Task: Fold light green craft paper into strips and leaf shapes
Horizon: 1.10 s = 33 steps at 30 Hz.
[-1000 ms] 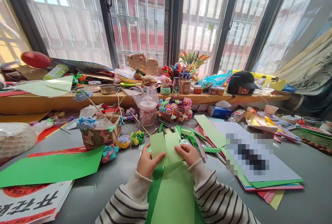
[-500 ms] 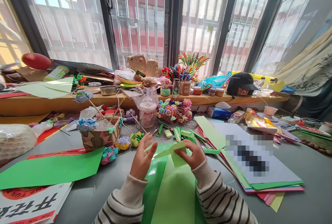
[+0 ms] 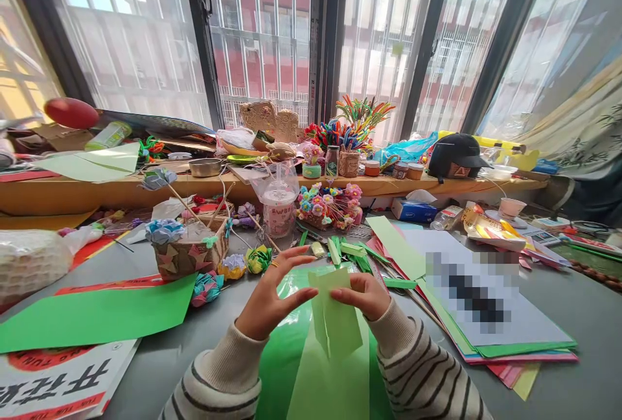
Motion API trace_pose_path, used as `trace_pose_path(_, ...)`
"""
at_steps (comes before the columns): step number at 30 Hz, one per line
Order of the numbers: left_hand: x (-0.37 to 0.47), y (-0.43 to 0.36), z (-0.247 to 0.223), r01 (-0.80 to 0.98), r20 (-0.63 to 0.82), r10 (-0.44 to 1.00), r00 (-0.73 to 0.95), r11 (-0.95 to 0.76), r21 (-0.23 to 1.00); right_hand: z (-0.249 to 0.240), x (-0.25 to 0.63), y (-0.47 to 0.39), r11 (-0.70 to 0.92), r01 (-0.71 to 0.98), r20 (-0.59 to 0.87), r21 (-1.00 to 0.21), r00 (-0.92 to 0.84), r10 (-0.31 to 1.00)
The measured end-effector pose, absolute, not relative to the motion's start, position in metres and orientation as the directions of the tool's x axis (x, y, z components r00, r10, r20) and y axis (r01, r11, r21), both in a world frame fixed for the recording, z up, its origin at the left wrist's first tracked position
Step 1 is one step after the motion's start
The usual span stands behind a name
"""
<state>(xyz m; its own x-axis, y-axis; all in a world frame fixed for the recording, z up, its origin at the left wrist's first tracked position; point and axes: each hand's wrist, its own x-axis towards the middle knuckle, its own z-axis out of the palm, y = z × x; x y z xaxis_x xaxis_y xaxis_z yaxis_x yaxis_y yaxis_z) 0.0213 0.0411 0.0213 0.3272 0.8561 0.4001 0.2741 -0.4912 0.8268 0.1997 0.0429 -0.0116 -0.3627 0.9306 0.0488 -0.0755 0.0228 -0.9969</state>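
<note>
A small folded piece of light green paper (image 3: 340, 319) stands upright between my hands. My right hand (image 3: 367, 295) pinches its upper right part between thumb and fingers. On the other side, my left hand (image 3: 279, 297) has its fingers spread, with the thumb tip close to the paper's left edge; whether it touches is hard to tell. Beneath lies a longer light green sheet (image 3: 323, 394) on a glossy green surface (image 3: 282, 355). Green paper strips (image 3: 350, 249) lie just beyond my hands.
Left stand a basket (image 3: 187, 258) with paper flowers and a bright green sheet (image 3: 107, 316). A paper stack (image 3: 525, 332) lies right. A cup (image 3: 278, 212) and beaded flowers (image 3: 323, 206) stand behind, before a cluttered ledge (image 3: 111, 196).
The small paper has gone from lying tilted to standing upright, with its face showing. My left hand has shifted slightly left and turned, its thumb now pointing at the paper.
</note>
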Motion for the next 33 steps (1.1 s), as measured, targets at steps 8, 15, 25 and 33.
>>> trace_pose_path(8, 0.017, 0.048, 0.007, 0.153, 0.107, 0.896, 0.431, -0.190, 0.970, -0.015, 0.197, 0.046, 0.062, -0.077, 0.087, -0.995, -0.381, 0.920)
trace_pose_path(15, 0.023, 0.046, 0.007, 0.229, 0.097, 0.888, 0.450, -0.219, 0.948, -0.015, 0.194, 0.045, 0.176, 0.062, 0.143, -0.983, -0.354, 0.924)
trace_pose_path(25, 0.028, 0.044, 0.003, 0.379, 0.204, 0.899, 0.388, -0.357, 0.854, -0.015, 0.196, 0.045, 0.213, 0.175, 0.148, -0.961, -0.323, 0.935)
trace_pose_path(33, 0.030, 0.044, -0.001, 0.399, 0.257, 0.904, 0.342, -0.388, 0.831, -0.017, 0.195, 0.047, 0.250, 0.261, 0.180, -0.932, -0.267, 0.947)
